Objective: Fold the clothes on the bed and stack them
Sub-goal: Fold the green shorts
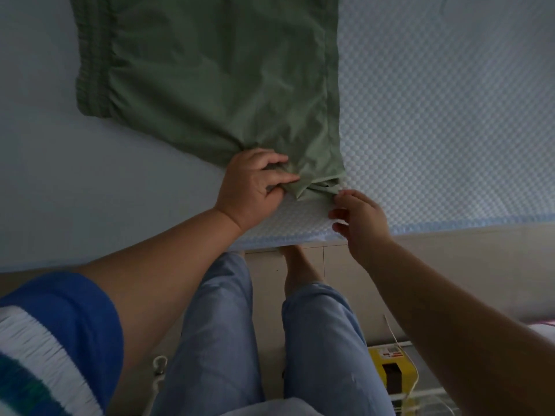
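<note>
A pair of green trousers [210,73] lies flat on the bed [45,175], its elastic waistband at the left and its leg ends near the bed's front edge. My left hand [252,187] grips a bunched fold of the green cloth at the near hem. My right hand [359,214] is just right of that hem, with its fingertips curled at the cloth's corner; whether it pinches the fabric cannot be told.
A pale blue textured mat [450,115] covers the bed's right part, its edge running along the front. Below the bed are my legs in blue jeans [216,340], a yellow box [390,367] with a white cable on the floor at the right.
</note>
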Tool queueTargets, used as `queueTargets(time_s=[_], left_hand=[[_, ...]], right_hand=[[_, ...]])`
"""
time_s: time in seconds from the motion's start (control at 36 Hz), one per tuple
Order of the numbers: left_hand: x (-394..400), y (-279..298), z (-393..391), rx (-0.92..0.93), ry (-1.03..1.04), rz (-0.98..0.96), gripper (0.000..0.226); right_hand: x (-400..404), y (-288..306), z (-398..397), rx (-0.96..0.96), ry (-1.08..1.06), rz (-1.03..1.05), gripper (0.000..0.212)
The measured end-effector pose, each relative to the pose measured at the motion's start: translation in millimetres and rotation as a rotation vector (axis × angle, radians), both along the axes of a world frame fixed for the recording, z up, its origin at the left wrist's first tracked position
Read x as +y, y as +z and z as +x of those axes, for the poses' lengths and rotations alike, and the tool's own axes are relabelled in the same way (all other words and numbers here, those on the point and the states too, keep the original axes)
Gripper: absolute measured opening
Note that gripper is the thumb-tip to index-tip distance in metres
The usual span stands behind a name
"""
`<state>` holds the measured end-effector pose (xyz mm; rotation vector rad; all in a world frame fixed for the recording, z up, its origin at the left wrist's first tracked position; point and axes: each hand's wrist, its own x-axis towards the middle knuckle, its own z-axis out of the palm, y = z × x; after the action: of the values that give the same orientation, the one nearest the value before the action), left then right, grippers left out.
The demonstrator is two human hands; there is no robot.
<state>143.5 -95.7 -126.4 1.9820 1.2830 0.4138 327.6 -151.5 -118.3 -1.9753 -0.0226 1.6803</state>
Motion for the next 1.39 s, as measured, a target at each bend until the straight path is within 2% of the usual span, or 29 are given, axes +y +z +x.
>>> queueTargets(time_s=[0.11,0.17,0.22,0.25,0.31,0.36,0.42,0.47,0.56,0.61,0.64,0.81,0.94,1.06,1.14,1.28,1.39], left_hand=[[-4,2,2,0.011,-0.014,0.046,0.016],[-6,3,0,0.027,-0.049,0.061,0.017],[-5,2,-2,0.048,-0.09,0.086,0.019],[-4,1,-3,0.062,-0.109,0.097,0.018],[-4,-1,-4,0.092,-0.146,0.106,0.013],[-5,-5,-3,0.133,-0.195,0.12,0.006],[-7,-7,-2,0.154,-0.228,0.111,0.005],[-8,-8,-2,0.16,-0.233,0.077,0.006],[-9,-10,-3,0.167,-0.217,0.023,0.012],[-9,-12,-4,0.163,-0.219,0.024,0.017],[-8,-13,-4,0.166,-0.222,0.022,0.019],[-8,-19,0,0.154,-0.192,0.054,0.032],[-2,-18,0,0.022,-0.127,-0.048,0.021],[1,-15,0,-0.026,-0.051,-0.124,0.028],[1,-12,-3,-0.027,-0.049,-0.172,0.027],[3,-12,-7,0.03,-0.213,-0.114,0.034],[-1,-14,-9,0.143,-0.326,-0.081,0.037]], right_hand=[[-2,-3,0,-0.082,0.095,-0.073,0.019],[-5,-4,1,-0.203,0.238,-0.042,0.017],[-10,-3,1,-0.503,0.493,0.099,0.024],[-13,-1,2,-0.637,0.613,0.233,0.033],[-17,0,2,-0.75,0.847,0.523,0.04],[-19,-3,-2,-0.754,1.019,0.595,0.046],[-17,-9,-7,-0.711,0.996,0.478,0.05],[-11,-14,-11,-0.647,0.822,0.283,0.049],[0,-22,-9,-0.528,0.652,0.135,0.033],[7,-20,-7,-0.506,0.625,0.14,0.015],[9,-18,-6,-0.498,0.605,0.15,0.013],[17,-1,-1,-0.406,0.432,0.373,0.032],[24,3,4,-0.294,0.391,0.423,0.036],[33,7,3,-0.253,0.488,0.438,0.031],[33,9,9,-0.304,0.635,0.437,0.026],[24,10,19,-0.554,0.961,0.509,0.019],[14,2,19,-0.793,1.277,0.453,0.042]])
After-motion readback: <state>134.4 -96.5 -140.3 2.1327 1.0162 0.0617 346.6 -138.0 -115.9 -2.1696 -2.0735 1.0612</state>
